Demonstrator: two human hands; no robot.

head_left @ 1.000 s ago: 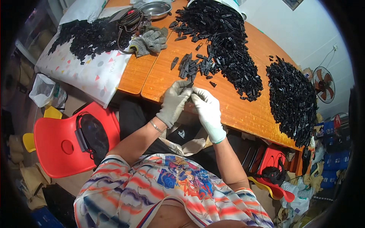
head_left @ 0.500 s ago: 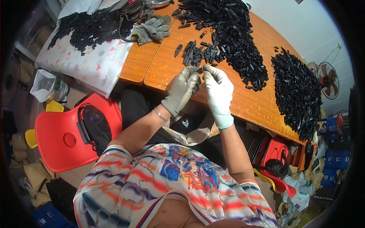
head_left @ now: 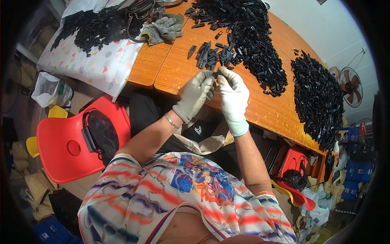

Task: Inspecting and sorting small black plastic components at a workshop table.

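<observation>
Both hands wear light work gloves and meet over the near edge of the orange wooden table [head_left: 268, 112]. My left hand [head_left: 196, 94] and my right hand [head_left: 233, 94] pinch a small black plastic part [head_left: 215, 73] between their fingertips. Just beyond the fingers lies a small cluster of black parts [head_left: 209, 55]. A large heap of the same black parts [head_left: 248, 36] spreads behind it. A second heap [head_left: 319, 95] lies at the right end of the table.
A pair of grey gloves [head_left: 164, 26] lies at the table's far left. Beside it a patterned white cloth [head_left: 101, 69] carries more black parts [head_left: 95, 26]. A red chair [head_left: 69, 144] with a dark round object stands at my left. A fan [head_left: 350, 86] stands at the right.
My hands have risen slightly from the table edge and drawn closer together, fingertips now meeting on one small part.
</observation>
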